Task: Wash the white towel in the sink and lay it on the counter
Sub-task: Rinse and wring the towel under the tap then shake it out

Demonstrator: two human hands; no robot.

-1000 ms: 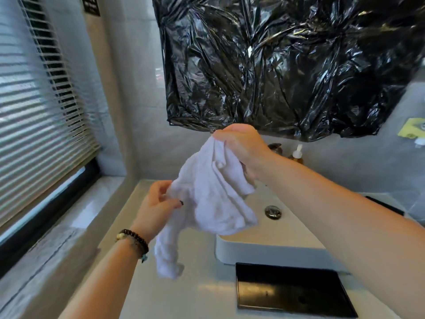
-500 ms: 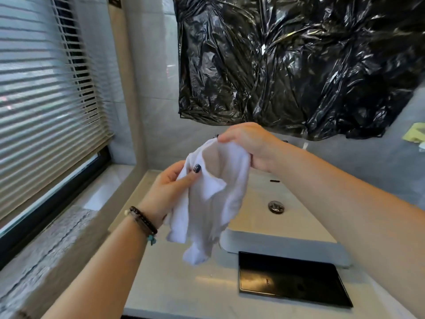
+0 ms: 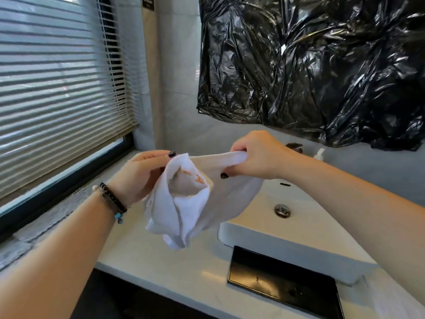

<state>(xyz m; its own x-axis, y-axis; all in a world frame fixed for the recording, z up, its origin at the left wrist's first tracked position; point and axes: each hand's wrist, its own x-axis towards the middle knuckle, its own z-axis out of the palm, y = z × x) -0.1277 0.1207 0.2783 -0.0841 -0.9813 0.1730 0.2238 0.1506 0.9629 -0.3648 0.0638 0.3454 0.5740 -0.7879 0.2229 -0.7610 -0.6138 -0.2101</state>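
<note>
The hands have drawn apart since a moment ago: left hand (image 3: 140, 174) and right hand (image 3: 255, 156) each pinch the white towel (image 3: 193, 203), now stretched mid-frame above the counter (image 3: 184, 268) (left of the sink (image 3: 287, 240)), rest sagging

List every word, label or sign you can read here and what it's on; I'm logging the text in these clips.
No text here is legible.
Orange embroidery on the white towel: blurred and folded, unreadable.
Small dark sign on the wall at the top, with pale lettering: too small to read.
Small mark on the black tray: too small to read.
</note>
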